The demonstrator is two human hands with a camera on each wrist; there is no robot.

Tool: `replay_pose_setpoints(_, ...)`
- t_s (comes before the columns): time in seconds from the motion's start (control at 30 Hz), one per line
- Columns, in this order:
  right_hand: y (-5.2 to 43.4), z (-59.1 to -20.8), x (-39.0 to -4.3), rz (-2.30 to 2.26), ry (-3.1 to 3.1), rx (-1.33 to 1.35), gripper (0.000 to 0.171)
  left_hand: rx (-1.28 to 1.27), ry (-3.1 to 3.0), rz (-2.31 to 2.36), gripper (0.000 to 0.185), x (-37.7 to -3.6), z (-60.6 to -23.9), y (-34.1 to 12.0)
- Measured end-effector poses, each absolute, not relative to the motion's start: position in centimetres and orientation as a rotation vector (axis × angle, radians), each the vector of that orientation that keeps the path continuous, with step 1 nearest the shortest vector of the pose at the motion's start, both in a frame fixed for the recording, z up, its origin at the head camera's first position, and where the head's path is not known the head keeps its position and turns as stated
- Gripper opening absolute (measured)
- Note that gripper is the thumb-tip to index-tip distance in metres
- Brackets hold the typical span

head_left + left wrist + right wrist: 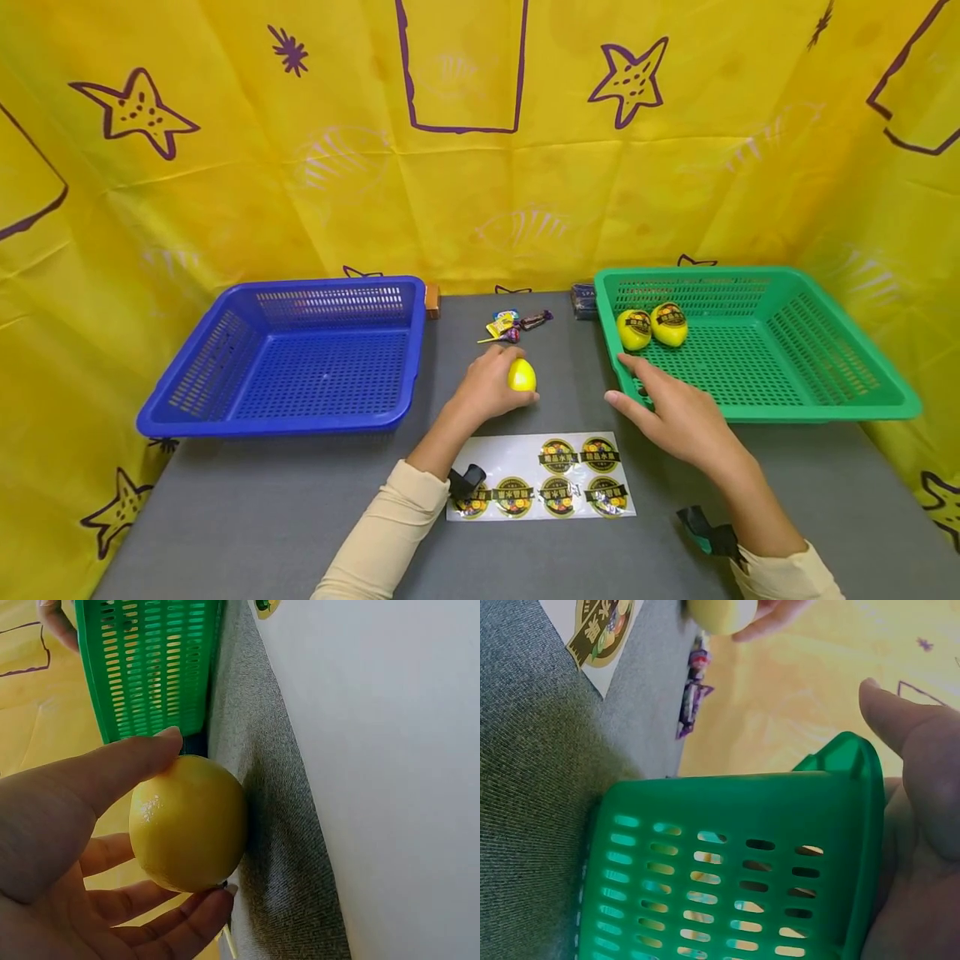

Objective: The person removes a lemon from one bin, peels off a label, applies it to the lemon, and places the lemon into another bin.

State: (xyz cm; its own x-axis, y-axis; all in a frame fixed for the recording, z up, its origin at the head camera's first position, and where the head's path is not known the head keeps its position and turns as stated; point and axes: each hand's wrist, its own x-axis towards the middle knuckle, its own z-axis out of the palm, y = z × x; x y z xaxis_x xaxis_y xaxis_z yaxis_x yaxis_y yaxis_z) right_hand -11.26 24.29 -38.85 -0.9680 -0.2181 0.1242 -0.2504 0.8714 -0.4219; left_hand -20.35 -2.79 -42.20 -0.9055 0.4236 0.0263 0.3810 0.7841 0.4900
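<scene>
A plain yellow lemon [521, 375] is sitting on the gray table [300, 500], with the left hand [491, 387] curling its fingers around it, just above the sticker sheet [542, 477]. The right hand [671, 408] is lying relaxed, seemingly touching the green basket [825, 392] rim. 2 stickered lemons [651, 327] are sitting inside.

Left hand [491, 387] fingers curled in a grip, right hand [675, 412] flat, fingers extended, forearms angled inward
</scene>
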Motion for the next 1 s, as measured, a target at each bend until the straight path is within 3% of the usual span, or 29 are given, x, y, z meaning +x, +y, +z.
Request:
replay_pose_setpoints(0.23,23.2,-37.7,-10.3,0.564,-2.719,0.521,0.066,0.654,2.911,0.705,0.067,-20.4,-42.0,-2.9)
replay_pose_setpoints(0.47,20.6,-37.3,-7.1,0.451,-2.636,0.798,0.04,0.671,2.915,0.689,0.071,-20.4,-41.8,-2.9)
replay_pose_setpoints(0.67,20.7,-40.0,-7.1,0.45,-3.124,0.837,0.065,0.65,2.972,0.639,0.08,-18.8,-41.7,-2.6)
replay_pose_setpoints(0.87,20.9,-42.2,-7.9,0.391,-3.134,0.899,0.067,0.787,2.967,0.431,0.05,-15.4,-41.6,-1.1)
replay_pose_setpoints(1.0,20.9,-42.4,-8.1,0.334,-3.094,0.896,0.066,0.86,2.809,0.391,0.039,-14.5,-42.8,-0.4)
